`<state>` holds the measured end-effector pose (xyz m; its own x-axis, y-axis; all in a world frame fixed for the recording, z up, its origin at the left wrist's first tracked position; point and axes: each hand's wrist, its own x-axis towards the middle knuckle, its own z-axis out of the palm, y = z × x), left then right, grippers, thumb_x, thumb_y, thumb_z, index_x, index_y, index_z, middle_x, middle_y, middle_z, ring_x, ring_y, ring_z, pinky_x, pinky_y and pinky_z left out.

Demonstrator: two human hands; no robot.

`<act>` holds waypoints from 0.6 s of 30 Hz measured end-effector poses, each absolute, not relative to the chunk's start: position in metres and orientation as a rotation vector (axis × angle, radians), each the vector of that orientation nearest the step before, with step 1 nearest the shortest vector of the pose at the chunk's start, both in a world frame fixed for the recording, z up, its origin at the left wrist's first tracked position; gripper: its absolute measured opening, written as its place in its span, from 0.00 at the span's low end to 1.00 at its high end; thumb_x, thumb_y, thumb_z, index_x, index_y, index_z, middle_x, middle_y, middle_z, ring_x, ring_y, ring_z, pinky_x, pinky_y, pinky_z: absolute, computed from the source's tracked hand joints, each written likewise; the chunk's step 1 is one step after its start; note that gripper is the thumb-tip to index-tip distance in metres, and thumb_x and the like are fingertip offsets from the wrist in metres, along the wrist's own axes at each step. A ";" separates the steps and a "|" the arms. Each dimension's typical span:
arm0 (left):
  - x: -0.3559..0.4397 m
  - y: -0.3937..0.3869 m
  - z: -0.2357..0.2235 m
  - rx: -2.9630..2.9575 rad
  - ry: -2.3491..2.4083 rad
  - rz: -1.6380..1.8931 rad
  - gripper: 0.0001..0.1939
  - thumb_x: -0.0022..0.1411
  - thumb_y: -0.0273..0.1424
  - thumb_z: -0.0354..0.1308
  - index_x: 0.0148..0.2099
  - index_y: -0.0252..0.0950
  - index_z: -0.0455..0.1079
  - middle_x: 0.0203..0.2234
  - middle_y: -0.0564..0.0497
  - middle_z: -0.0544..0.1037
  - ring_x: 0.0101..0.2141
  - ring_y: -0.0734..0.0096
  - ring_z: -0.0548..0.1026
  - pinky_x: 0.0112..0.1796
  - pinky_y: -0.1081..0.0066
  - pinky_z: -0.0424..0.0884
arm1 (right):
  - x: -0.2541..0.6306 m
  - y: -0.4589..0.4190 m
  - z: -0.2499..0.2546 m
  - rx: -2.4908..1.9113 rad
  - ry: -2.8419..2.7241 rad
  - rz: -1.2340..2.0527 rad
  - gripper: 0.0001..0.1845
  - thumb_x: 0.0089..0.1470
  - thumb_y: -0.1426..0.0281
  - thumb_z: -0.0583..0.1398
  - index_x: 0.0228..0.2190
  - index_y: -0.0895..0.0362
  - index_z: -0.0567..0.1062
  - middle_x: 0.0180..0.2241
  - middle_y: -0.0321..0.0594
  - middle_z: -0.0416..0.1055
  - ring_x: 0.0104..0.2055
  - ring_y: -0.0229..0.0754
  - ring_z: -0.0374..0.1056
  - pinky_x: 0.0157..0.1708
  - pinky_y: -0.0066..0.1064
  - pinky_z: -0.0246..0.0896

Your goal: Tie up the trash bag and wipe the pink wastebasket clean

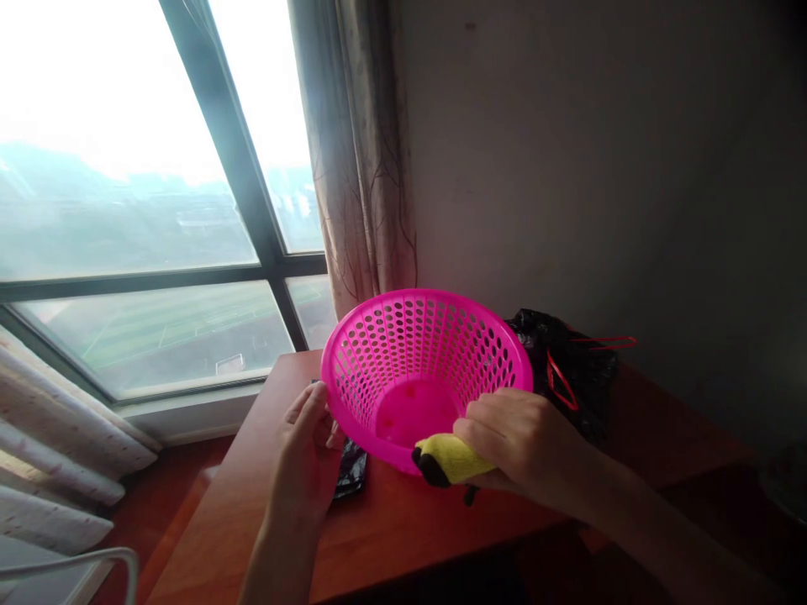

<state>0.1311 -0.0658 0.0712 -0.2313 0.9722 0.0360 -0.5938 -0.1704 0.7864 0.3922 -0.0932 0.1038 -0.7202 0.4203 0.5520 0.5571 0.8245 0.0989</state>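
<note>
The pink basket (426, 378) stands tilted on the wooden table (391, 529), its open mouth turned up and toward the person, and it sits between the two hands. The right hand (517, 441) is closed around a rolled yellow cloth (450, 460) with a dark tip; the roll's long axis runs sideways, its tip pointing toward the left hand, and it lies touching the basket's near rim, just below the hollow. The left hand (308, 445) is loosely open, fingers (313, 402) resting against the basket's outer wall on its own side, holding nothing. So the basket's hollow lies just up and beyond the right hand, which is the nearer one to it. A dark flat object (351, 469) lies on the table just beside the left hand, under the basket's edge. Beyond the right hand, behind the basket, sits a crumpled black bag (567, 370) with red handles, near the wall.
</note>
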 end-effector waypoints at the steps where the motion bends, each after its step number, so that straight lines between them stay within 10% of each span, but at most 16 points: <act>1: 0.131 -0.069 0.070 0.698 0.801 1.705 0.13 0.52 0.36 0.71 0.33 0.34 0.74 0.18 0.58 0.70 0.16 0.84 0.61 0.17 0.83 0.59 | 0.392 -0.094 0.103 -0.723 -2.485 -0.357 0.16 0.65 0.58 0.57 0.33 0.58 0.71 0.27 0.37 0.68 0.31 0.40 0.63 0.34 0.33 0.53; 18: 0.183 -0.129 0.051 0.843 0.924 1.592 0.16 0.50 0.41 0.72 0.33 0.34 0.76 0.20 0.53 0.72 0.21 0.75 0.68 0.22 0.77 0.65 | 0.371 -0.100 0.100 -0.832 -2.407 -0.394 0.13 0.65 0.61 0.56 0.36 0.58 0.72 0.27 0.36 0.69 0.29 0.40 0.64 0.30 0.35 0.49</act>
